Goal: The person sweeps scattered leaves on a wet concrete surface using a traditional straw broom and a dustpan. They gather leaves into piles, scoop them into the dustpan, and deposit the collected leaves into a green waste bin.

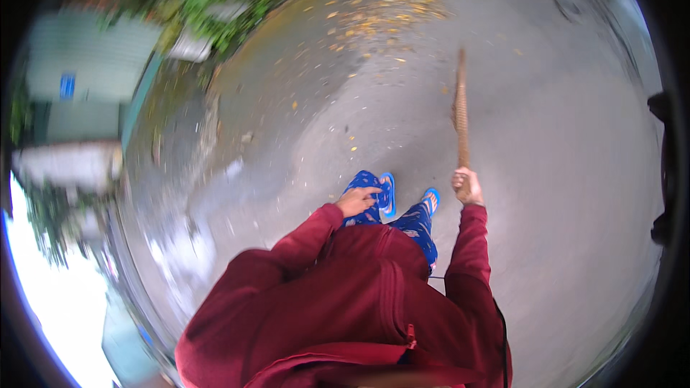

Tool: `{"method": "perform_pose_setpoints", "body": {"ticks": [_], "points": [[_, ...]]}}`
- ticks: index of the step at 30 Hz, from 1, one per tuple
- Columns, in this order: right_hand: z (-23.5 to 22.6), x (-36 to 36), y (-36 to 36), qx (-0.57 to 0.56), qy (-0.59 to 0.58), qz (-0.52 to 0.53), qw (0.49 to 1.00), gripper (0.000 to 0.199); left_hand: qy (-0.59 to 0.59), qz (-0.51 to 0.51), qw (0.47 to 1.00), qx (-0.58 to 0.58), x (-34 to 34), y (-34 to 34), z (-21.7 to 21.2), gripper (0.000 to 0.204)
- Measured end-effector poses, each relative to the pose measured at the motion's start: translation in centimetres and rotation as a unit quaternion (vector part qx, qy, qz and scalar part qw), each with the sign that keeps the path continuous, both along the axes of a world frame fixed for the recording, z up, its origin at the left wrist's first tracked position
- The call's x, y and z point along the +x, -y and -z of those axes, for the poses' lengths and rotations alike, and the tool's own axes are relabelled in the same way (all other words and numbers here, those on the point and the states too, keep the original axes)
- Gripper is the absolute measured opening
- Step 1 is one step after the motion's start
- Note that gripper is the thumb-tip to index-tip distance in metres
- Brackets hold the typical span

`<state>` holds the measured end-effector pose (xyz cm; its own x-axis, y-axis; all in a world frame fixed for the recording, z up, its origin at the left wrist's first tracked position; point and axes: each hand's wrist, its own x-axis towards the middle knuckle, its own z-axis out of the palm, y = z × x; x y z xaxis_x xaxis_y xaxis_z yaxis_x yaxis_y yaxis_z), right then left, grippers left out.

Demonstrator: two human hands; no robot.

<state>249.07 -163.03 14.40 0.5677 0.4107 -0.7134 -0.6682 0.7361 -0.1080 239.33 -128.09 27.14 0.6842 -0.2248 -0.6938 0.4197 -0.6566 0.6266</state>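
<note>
My right hand [468,185] is closed around the end of a long brown broom [462,111] with a ribbed, bound surface. It points away from me over the grey pavement, seen nearly edge-on, so its sweeping end is hard to make out. Over my left thigh hangs my left hand [356,202], with at least one finger stretched out and nothing visible in it. Farther ahead, yellow fallen leaves [388,14] lie scattered in a loose patch.
Wet, grey pavement [560,194] surrounds my blue sandals [388,194]. Green bushes [230,0] grow along the far left edge. A pale green wall [86,65] with a small blue sign [67,85] stands at the left. The picture is smeared by motion.
</note>
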Motion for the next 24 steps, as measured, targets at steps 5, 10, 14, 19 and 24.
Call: {"method": "perform_pose_setpoints", "body": {"ticks": [5, 10, 14, 19, 24], "points": [[-6.6, 3.7, -7.5, -0.115, 0.062, -0.218, 0.967, 0.012, -0.1, -0.137, 0.984, -0.054, -1.1, -5.6, -0.5, 0.052], [-14.8, 5.3, -17.0, -0.175, 0.071, -0.393, 0.9, 0.013, -0.301, -0.421, 0.785, -0.341, -0.3, -13.2, -0.3, 0.086], [-14.5, 4.7, -26.7, -0.052, 0.013, -0.573, 0.818, 0.015, -0.252, -0.528, 0.717, -0.38, 0.7, -13.1, 0.9, 0.085], [-11.4, -2.0, -39.5, 0.041, 0.013, -0.741, 0.67, 0.015, -0.046, -0.845, 0.41, -0.342, -3.9, -13.2, 4.0, 0.034], [-9.2, -9.0, -44.2, 0.072, -0.063, -0.873, 0.477, 0.018, -0.051, -0.974, 0.075, -0.205, -13.5, -13.1, 6.6, 0.015]]}}
